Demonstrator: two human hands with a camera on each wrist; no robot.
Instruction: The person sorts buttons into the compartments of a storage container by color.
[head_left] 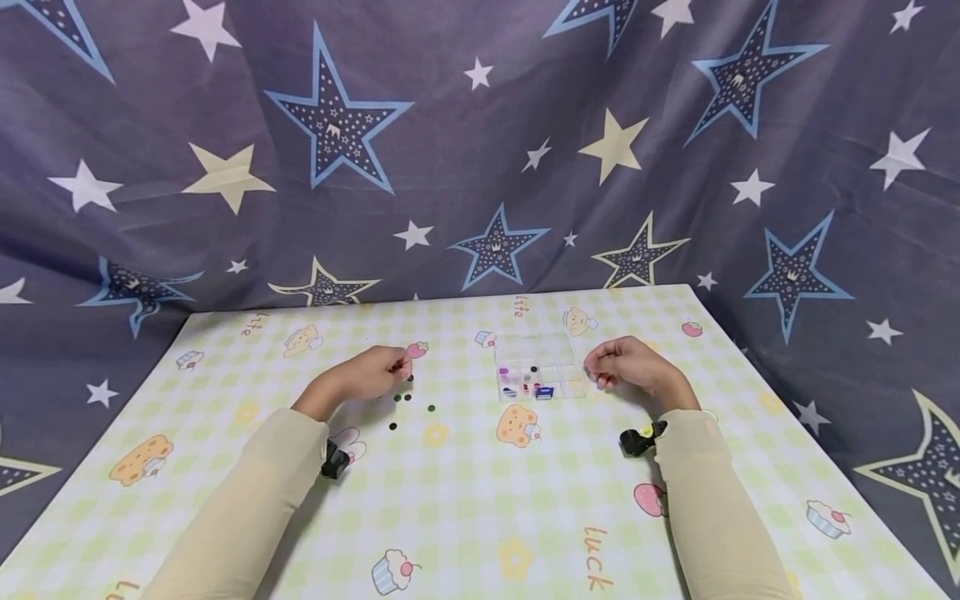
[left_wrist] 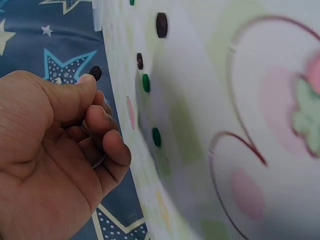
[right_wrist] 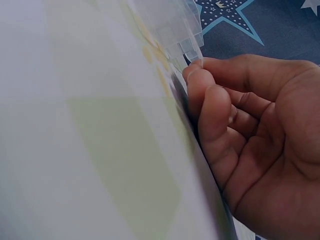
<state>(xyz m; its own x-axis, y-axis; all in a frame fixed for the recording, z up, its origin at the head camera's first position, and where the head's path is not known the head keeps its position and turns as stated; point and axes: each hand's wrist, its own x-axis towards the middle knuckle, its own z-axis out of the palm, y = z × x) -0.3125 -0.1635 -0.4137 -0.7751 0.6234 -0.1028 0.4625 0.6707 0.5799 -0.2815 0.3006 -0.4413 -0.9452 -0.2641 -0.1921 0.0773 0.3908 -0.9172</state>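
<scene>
My left hand [head_left: 372,372] pinches a small dark round button [left_wrist: 96,72] at the tip of its thumb, raised off the table in the left wrist view; the other fingers curl under. Beside and below that hand lie several loose buttons, among them a black one [left_wrist: 161,25] and a green one [left_wrist: 156,137]. To the right stands a clear plastic compartment box [head_left: 561,372] with its lid raised at the back. Thumb and forefinger of my right hand [head_left: 628,364] pinch the box's right edge, which the fingertips partly hide in the right wrist view.
Inside the box are small pieces, including a pink one [head_left: 504,372] and a blue one [head_left: 544,392]. A checked tablecloth [head_left: 450,500] with printed cakes and fruit covers the table. Behind the far edge hangs a dark curtain [head_left: 442,150] with stars.
</scene>
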